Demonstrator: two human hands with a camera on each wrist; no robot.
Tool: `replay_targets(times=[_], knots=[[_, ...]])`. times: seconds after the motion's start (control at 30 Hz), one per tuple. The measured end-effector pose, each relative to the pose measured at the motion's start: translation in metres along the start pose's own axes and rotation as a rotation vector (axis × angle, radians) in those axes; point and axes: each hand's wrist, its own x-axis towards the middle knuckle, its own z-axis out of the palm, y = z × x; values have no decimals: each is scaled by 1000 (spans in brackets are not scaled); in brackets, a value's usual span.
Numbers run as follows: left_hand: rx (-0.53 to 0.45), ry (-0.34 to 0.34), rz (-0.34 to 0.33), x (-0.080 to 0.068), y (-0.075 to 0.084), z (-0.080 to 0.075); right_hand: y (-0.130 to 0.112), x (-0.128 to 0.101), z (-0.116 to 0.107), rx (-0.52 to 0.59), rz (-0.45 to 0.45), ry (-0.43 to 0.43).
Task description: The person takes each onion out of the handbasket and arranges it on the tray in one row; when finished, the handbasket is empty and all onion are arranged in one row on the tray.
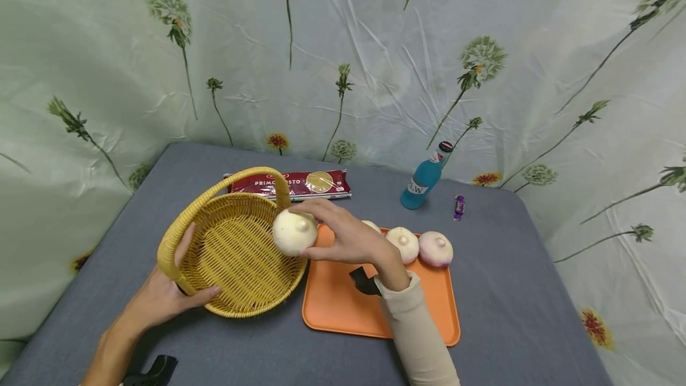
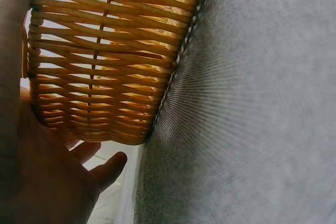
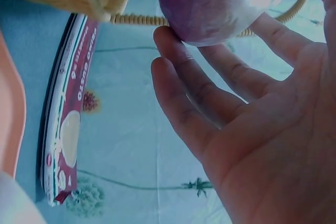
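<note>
My right hand (image 1: 343, 234) pinches a white-and-purple turnip (image 1: 293, 232) between thumb and fingers, at the right rim of a yellow wicker basket (image 1: 236, 255). In the right wrist view, the purple side of the turnip (image 3: 205, 3) shows above the fingertips. The left hand (image 1: 161, 293) holds the basket by its left side, thumb along the near rim. From the left wrist, the woven wall of the basket (image 2: 105, 61) is seen close to that hand. The basket's inside shows only its woven bottom.
An orange tray (image 1: 343, 308) lies right of the basket, with three more turnips (image 1: 403, 245) along its far edge, one partly hidden by my right hand. Behind stand a red spaghetti packet (image 1: 321, 183), a blue bottle (image 1: 423, 180) and a purple wrapped candy (image 1: 459, 207).
</note>
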Motion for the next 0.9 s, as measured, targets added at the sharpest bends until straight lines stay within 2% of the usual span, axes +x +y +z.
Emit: replay_targets(times=[0.2, 0.43, 0.9], knots=[[-7, 5, -20, -2, -1, 0, 6, -10, -2, 36, 72, 36], [10, 12, 5, -1, -2, -1, 16, -17, -8, -6, 98, 61], [11, 10, 24, 0, -2, 1, 35, -26, -11, -60, 249, 81]])
